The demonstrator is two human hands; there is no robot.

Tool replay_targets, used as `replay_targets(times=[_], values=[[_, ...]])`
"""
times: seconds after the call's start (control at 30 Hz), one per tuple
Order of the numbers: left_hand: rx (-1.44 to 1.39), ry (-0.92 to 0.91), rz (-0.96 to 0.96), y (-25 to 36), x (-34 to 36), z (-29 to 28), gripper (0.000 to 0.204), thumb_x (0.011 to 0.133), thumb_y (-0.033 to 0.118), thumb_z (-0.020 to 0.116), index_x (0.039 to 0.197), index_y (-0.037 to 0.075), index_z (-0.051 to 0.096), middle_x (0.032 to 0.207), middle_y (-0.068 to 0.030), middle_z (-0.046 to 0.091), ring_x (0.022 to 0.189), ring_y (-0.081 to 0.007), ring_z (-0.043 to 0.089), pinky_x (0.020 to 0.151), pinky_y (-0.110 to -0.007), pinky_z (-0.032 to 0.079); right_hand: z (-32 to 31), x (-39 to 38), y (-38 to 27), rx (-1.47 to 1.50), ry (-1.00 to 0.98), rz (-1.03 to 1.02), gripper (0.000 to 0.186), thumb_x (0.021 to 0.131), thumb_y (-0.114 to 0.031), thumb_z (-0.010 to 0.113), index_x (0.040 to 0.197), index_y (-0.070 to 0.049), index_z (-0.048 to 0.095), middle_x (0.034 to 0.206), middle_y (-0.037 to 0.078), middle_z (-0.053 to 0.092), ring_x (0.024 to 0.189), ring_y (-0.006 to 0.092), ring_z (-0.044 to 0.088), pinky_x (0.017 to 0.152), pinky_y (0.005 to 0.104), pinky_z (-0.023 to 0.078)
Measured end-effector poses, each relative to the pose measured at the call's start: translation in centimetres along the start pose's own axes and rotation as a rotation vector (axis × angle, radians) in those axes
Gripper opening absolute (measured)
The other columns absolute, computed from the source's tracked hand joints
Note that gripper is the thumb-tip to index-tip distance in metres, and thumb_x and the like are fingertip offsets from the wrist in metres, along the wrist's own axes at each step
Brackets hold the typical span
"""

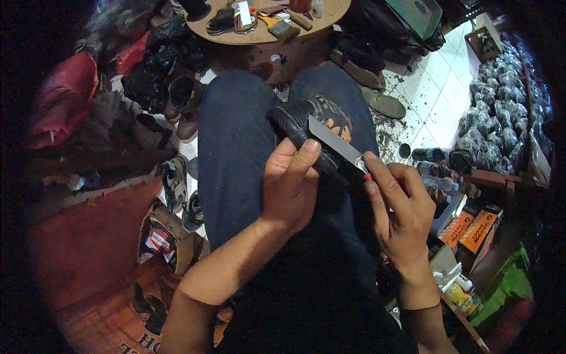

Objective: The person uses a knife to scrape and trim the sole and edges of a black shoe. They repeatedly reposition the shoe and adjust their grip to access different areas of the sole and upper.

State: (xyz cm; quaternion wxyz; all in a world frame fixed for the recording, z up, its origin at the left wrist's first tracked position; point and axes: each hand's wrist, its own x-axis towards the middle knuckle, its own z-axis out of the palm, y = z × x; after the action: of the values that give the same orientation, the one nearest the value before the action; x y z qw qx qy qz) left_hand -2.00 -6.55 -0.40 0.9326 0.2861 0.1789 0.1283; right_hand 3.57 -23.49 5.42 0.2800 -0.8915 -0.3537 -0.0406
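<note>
Both hands work over a dark shoe (pixel 306 121) resting across the seated person's lap, on the blue trousers (pixel 236 147). Left hand (pixel 290 189) wraps the shoe's black leather from below, thumb on top, apparently steadying it. Right hand (pixel 401 209) pinches the red-tipped end of a flat steel blade (pixel 336 144), laid slantwise against the shoe, its point toward the heel. Beyond the shoe, a round wooden desk (pixel 327 13) carries a brush (pixel 277 26) and small tools. Right of the shoe, on white floor tiles (pixel 439 94), lie piled clear bags (pixel 501 106), contents unclear. Nearer, orange boxes (pixel 471 227) and a green crate (pixel 507 289) holding bottles.
</note>
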Motion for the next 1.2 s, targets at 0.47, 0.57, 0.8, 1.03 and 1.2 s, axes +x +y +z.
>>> replay_targets(times=[0.47,0.57,0.8,1.03,1.2], values=[[-0.066,-0.083,0.043,-0.7,0.3,-0.7,0.036,0.106,0.019,0.059,0.134,-0.004,0.058,0.130,-0.0139,0.067,0.122,-0.0218,0.063,0.112,-0.038,0.044,0.2,1.0,-0.2,-0.026,-0.040,-0.019,0.038,0.091,0.000,0.076,0.128,-0.011,0.076,0.091,0.009,0.065,0.071,0.0179,0.064,0.064,0.0306,0.051],[-0.054,-0.063,0.054,-0.8,0.2,-0.7,0.036,0.106,0.019,0.059,0.133,-0.003,0.059,0.129,-0.0136,0.067,0.122,-0.0214,0.063,0.112,-0.038,0.044,0.6,1.3,-0.1,-0.031,-0.037,-0.038,0.039,0.090,0.000,0.077,0.127,-0.010,0.076,0.090,0.009,0.065,0.070,0.0179,0.064,0.063,0.0301,0.051],[-0.043,-0.017,0.041,-0.8,0.2,-0.5,0.035,0.105,0.019,0.061,0.132,-0.003,0.060,0.128,-0.0135,0.068,0.121,-0.0211,0.064,0.111,-0.038,0.045,0.9,1.1,0.7,-0.025,0.020,-0.084,0.042,0.089,-0.001,0.079,0.128,-0.012,0.075,0.089,0.009,0.064,0.067,0.0182,0.062,0.061,0.0303,0.050],[-0.036,-0.008,0.026,-0.8,0.1,-0.2,0.035,0.104,0.018,0.062,0.131,-0.003,0.060,0.129,-0.0130,0.068,0.119,-0.0202,0.065,0.109,-0.036,0.047,1.9,1.9,0.6,-0.094,-0.026,-0.082,0.040,0.090,-0.006,0.079,0.129,-0.015,0.075,0.090,0.010,0.065,0.068,0.0187,0.064,0.060,0.0319,0.050],[-0.037,-0.017,0.063,-0.7,0.0,-0.2,0.034,0.103,0.017,0.062,0.131,-0.003,0.060,0.126,-0.0125,0.069,0.115,-0.0184,0.067,0.106,-0.034,0.050,1.6,1.5,0.8,0.045,0.087,-0.113,0.039,0.090,-0.001,0.077,0.128,-0.010,0.076,0.092,0.010,0.068,0.072,0.0188,0.066,0.061,0.0320,0.051]])
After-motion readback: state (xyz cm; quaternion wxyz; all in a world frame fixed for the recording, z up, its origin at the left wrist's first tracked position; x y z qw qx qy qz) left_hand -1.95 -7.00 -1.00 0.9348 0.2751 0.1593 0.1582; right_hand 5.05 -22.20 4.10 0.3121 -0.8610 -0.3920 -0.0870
